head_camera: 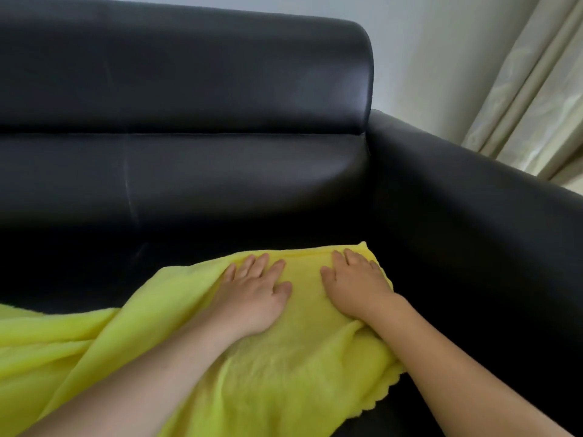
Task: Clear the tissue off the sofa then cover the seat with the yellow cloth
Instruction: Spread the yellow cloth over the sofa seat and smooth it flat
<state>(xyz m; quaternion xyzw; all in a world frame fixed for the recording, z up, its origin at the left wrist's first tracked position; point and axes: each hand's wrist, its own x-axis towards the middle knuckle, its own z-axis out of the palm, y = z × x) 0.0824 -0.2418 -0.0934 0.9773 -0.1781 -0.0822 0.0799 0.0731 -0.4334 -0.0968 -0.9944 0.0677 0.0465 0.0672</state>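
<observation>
A yellow fleece cloth (284, 367) lies spread over the seat of a black leather sofa (189, 171), reaching from the lower left up to the back corner by the right armrest. My left hand (255, 294) presses flat on the cloth with straight fingers. My right hand (356, 288) lies flat beside it, palm down, near the cloth's far right corner. The cloth is rumpled in folds at the lower left. No tissue is in view.
The sofa's right armrest (473, 216) runs along the right side, close to my right forearm. Bare black seat (79, 272) shows left of the cloth. A pale curtain (536, 89) hangs behind the armrest, against a light wall.
</observation>
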